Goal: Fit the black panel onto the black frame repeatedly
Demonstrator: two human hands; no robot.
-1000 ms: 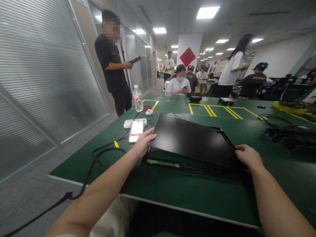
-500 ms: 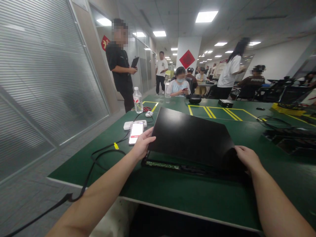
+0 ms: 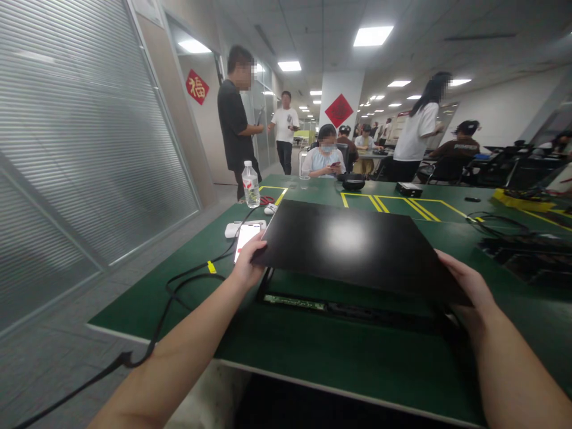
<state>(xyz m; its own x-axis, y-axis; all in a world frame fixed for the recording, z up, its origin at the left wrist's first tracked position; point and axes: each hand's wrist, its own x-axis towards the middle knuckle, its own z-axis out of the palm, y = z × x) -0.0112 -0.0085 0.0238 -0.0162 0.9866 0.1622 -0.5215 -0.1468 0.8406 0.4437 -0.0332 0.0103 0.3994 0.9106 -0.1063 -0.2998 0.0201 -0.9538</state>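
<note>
I hold a large flat black panel (image 3: 353, 247) level above the green table (image 3: 313, 351). My left hand (image 3: 245, 267) grips its near left corner, fingers underneath and thumb on the edge. My right hand (image 3: 469, 292) grips its near right corner from below. Under the panel a thin black frame (image 3: 339, 307) with a green circuit strip along its near edge lies flat on the table. A phone (image 3: 245, 238) with a lit screen lies just left of my left hand.
A white power strip (image 3: 236, 227), a water bottle (image 3: 251, 185), a white mouse (image 3: 270, 209) and black cables (image 3: 179, 286) lie at the left. Dark equipment and cables (image 3: 513, 244) lie at the right. Yellow tape lines mark the far table. Several people stand or sit beyond it.
The panel's near edge has risen off the frame and the panel now hangs level, free of the table. Both hands have shifted under its near corners. The person in black has walked away.
</note>
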